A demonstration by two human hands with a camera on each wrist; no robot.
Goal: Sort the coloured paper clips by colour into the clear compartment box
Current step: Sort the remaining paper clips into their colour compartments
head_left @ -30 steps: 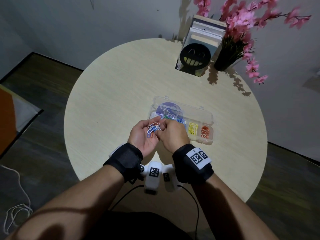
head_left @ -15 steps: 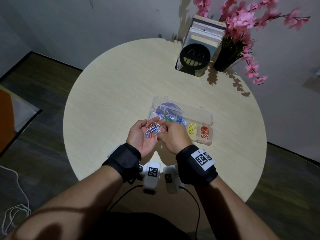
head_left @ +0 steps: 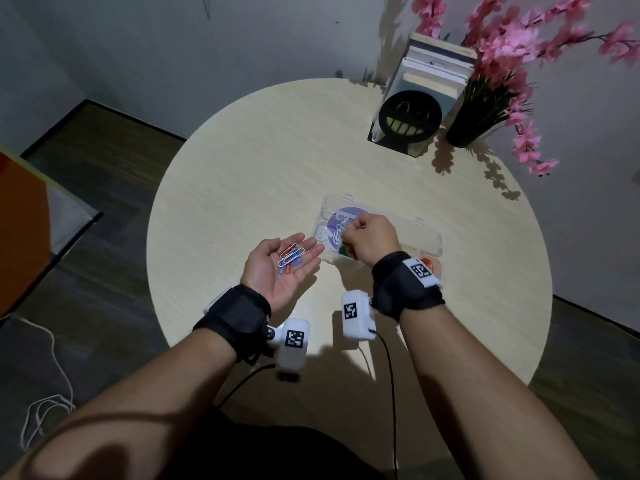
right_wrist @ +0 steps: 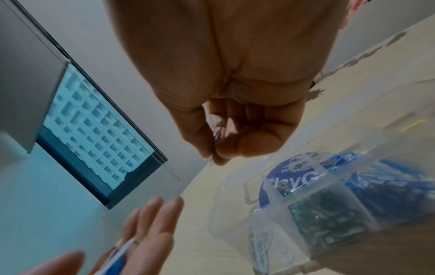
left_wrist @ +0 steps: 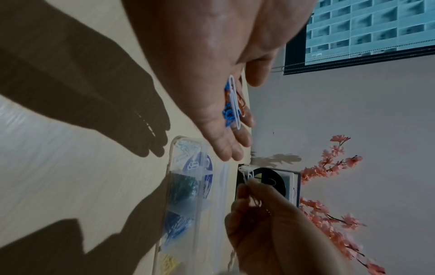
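My left hand lies palm up and open at the table's middle, with several white, blue and red paper clips resting loose on it; the pile also shows in the left wrist view. My right hand hovers over the left end of the clear compartment box and pinches a white clip between thumb and forefinger. The box holds white clips at its left end, then green, blue, yellow and orange ones. Its lid lies open behind it.
A black smiley bookend with books and a dark vase of pink flowers stand at the back right of the round table. Cables hang from both wrist cameras over the near table edge.
My right hand has left the left palm and moved right and forward over the box, pinching a white clip. The left hand has spread flatter and drawn slightly left.
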